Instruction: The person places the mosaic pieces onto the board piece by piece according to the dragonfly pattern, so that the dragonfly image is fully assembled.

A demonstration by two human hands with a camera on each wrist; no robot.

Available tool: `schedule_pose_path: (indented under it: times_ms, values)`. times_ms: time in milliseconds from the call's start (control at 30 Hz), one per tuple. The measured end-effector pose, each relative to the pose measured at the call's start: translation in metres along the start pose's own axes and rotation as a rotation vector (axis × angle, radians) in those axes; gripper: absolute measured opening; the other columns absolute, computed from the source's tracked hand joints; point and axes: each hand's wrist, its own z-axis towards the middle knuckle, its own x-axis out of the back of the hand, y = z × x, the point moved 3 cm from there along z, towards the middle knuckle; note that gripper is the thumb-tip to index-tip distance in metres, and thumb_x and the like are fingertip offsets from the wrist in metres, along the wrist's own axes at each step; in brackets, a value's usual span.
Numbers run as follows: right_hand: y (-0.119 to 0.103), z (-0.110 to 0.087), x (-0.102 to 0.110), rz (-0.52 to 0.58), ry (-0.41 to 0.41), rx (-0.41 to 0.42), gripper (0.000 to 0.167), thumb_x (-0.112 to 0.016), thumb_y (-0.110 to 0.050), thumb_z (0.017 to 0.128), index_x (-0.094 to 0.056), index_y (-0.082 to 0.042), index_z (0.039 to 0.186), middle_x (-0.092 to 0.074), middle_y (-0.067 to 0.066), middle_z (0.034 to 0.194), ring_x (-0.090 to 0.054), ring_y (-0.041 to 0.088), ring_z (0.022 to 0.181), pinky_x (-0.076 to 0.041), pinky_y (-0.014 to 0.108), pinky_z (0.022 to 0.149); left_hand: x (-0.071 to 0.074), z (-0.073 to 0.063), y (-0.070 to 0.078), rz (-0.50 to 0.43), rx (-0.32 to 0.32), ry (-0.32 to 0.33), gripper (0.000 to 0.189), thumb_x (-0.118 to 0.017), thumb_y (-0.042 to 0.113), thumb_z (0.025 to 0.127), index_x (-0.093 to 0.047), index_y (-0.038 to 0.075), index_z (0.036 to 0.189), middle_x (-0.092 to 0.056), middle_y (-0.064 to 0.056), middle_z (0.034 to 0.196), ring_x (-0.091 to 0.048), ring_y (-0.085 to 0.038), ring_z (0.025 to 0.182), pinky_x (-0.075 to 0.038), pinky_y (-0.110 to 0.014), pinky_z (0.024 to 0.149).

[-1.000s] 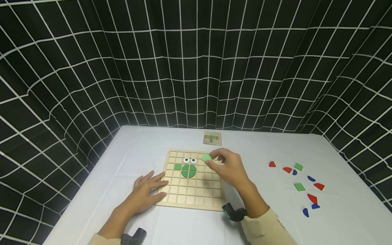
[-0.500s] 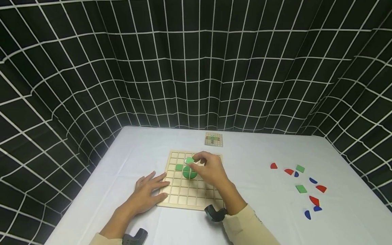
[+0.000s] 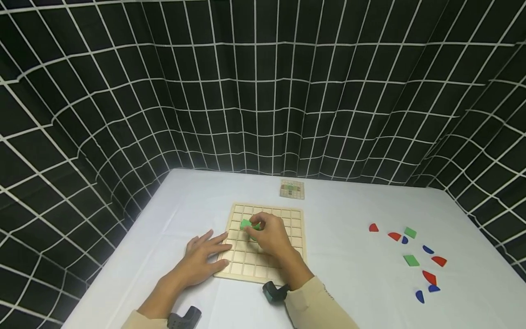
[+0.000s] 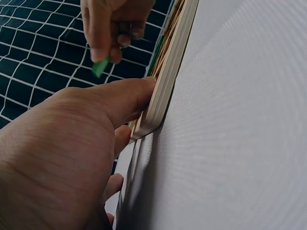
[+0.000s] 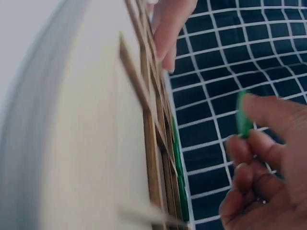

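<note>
My right hand pinches a green square tile between thumb and fingertips, over the upper left part of a wooden grid board. In the right wrist view the tile is held on edge, apart from the board. My left hand rests on the board's left edge with fingers spread, its thumb lying along the frame in the left wrist view. Green pieces lying on the board show as a thin strip. My right hand mostly hides them in the head view, along with the eye pieces.
Behind the board lies a small picture card with a gridded figure. Loose pieces are scattered at the right: several red ones, several blue ones and two green tiles. A dark gridded curtain surrounds the white table.
My right hand has carried the green tile leftward across the board, from its upper right to its upper left. The left hand stays on the left edge. The head view has shifted slightly.
</note>
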Motion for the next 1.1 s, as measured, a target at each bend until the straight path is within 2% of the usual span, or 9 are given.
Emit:
schedule_pose_path:
  times_ms: [133, 300, 833, 1100]
  values:
    - [0.005, -0.002, -0.005, -0.027, -0.016, 0.008, 0.023, -0.077, -0.023, 0.084, -0.069, -0.008, 0.098, -0.060, -0.001, 0.089, -0.056, 0.015, 0.081, -0.052, 0.028, 0.071, -0.002, 0.002, 0.002, 0.007, 0.000, -0.012, 0.043, -0.067, 0.044, 0.088, -0.067, 0.022, 0.124, -0.042, 0.004, 0.148, -0.019, -0.034, 0.142, -0.001, -0.061, 0.109]
    - [0.009, -0.002, -0.011, -0.116, -0.034, 0.013, 0.028, -0.078, -0.027, 0.083, -0.070, -0.008, 0.102, -0.060, -0.007, 0.089, -0.053, 0.012, 0.087, -0.050, 0.030, 0.078, -0.001, 0.002, 0.004, 0.011, 0.004, -0.014, 0.042, -0.068, 0.043, 0.087, -0.067, 0.022, 0.123, -0.042, 0.003, 0.148, -0.019, -0.035, 0.142, -0.002, -0.061, 0.109]
    - [0.013, 0.002, -0.023, -0.283, -0.082, 0.058, 0.027, -0.078, -0.033, 0.081, -0.073, -0.012, 0.098, -0.057, -0.011, 0.083, -0.048, 0.012, 0.087, -0.047, 0.029, 0.077, 0.000, 0.000, 0.002, 0.009, 0.023, -0.006, 0.043, -0.069, 0.044, 0.087, -0.067, 0.023, 0.124, -0.041, 0.004, 0.148, -0.019, -0.034, 0.142, -0.002, -0.060, 0.109]
    - [0.014, 0.001, -0.024, -0.291, -0.083, 0.063, 0.026, -0.078, -0.031, 0.082, -0.072, -0.015, 0.101, -0.060, -0.010, 0.085, -0.048, 0.011, 0.086, -0.047, 0.029, 0.076, -0.002, 0.001, 0.001, 0.021, 0.032, -0.006, 0.042, -0.069, 0.044, 0.086, -0.067, 0.024, 0.124, -0.040, 0.006, 0.148, -0.019, -0.032, 0.142, -0.001, -0.060, 0.110]
